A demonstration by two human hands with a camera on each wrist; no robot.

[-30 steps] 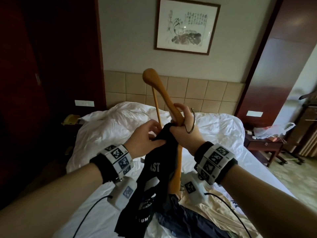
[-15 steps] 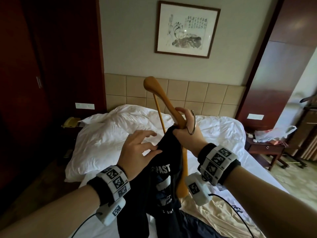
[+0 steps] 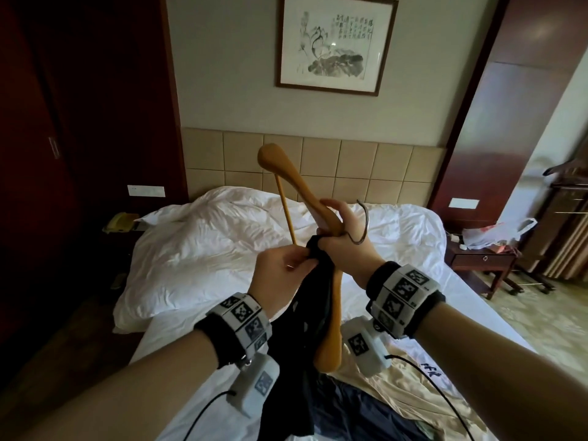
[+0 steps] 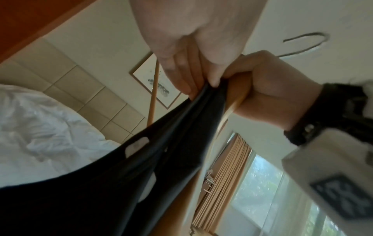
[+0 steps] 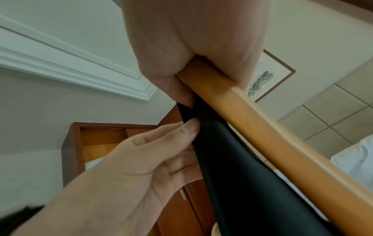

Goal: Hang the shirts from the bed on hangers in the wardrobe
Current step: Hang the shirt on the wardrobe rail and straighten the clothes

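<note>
From the head view, the right hand (image 3: 342,246) is wrapped around the neck of a wooden hanger (image 3: 299,192), which is held up tilted over the bed (image 3: 410,237), one arm pointing up toward the headboard and the other pointing down. Its metal hook (image 3: 361,226) curls out to the right of the fist. A black shirt (image 3: 307,329) hangs from the same fist, draped down along the lower arm of the hanger. The left hand (image 3: 281,270) pinches the top edge of the shirt just beside the right hand, fingers curled onto the cloth. Below them, a beige garment (image 3: 410,396) and a dark blue garment (image 3: 356,409) lie on the bed. A framed picture (image 3: 334,43) hangs on the wall above the headboard.

In the left wrist view, the fingers (image 4: 182,75) of the left hand press with the thumb onto a fold of the black shirt (image 4: 141,167), touching the right hand (image 4: 268,89), which grips the hanger (image 4: 235,102).

In the right wrist view, the right hand (image 5: 193,47) closes round the wooden hanger (image 5: 272,132), the black shirt (image 5: 242,175) running beneath it, and the left hand (image 5: 145,161) holds the cloth's edge with its thumb on top. A wooden wardrobe (image 5: 96,140) stands behind.
</note>
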